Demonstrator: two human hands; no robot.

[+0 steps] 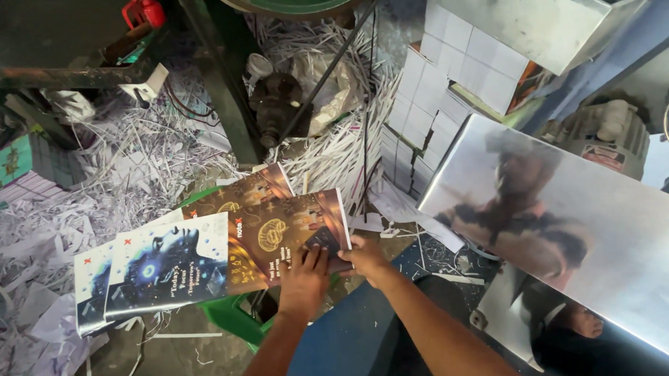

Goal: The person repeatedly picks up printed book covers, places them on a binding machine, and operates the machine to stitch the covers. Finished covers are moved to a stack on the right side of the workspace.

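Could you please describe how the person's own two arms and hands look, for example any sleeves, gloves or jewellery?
Both forearms are bare up to the bottom edge of the picture; no sleeve shows. The left hand and the right hand wear no gloves. I can make out no ring, watch or bracelet on either wrist or on the fingers, though the fingers are small in this view. Each forearm is slim and enters from below.

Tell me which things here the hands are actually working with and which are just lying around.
In hand:
- left hand and right hand, both on the dark printed cover sheets
- blue and white printed sheets beside them
- green stool underneath

Lying about:
- shredded paper trimmings
- stack of white blocks
- shiny metal table
- small motor
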